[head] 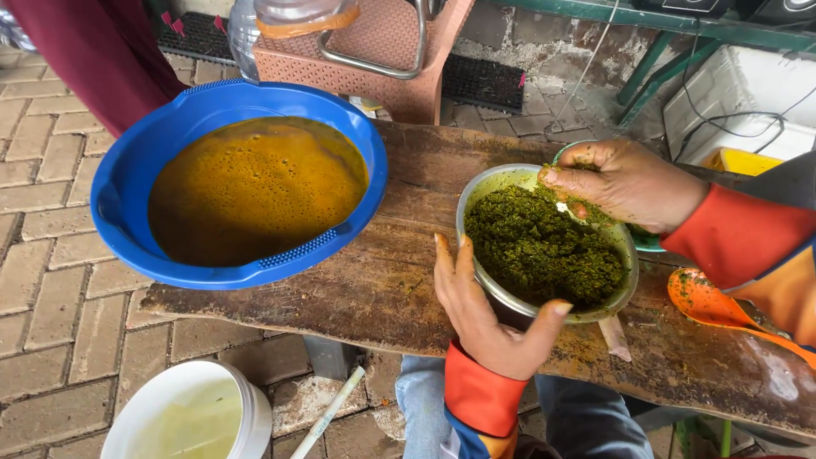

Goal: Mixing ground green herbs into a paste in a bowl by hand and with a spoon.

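Left hand [480,310] at lower centre grasps metal bowl [629,280] rim, steadying it on wooden bench [382,289] | right hand [625,183] cupped, fingertips in green paste [540,251] | blue basin [115,191] of orange liquid [255,187] upper left | advice: keep bowl braced, scoop small.

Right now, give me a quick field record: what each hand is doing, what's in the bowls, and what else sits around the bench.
left hand: grips the metal bowl by its near rim
right hand: fingers in the green mash at the far rim
blue basin: orange-brown frothy liquid, on the wooden bench
orange spoon: lying on the bench, right
white bucket: on the brick floor
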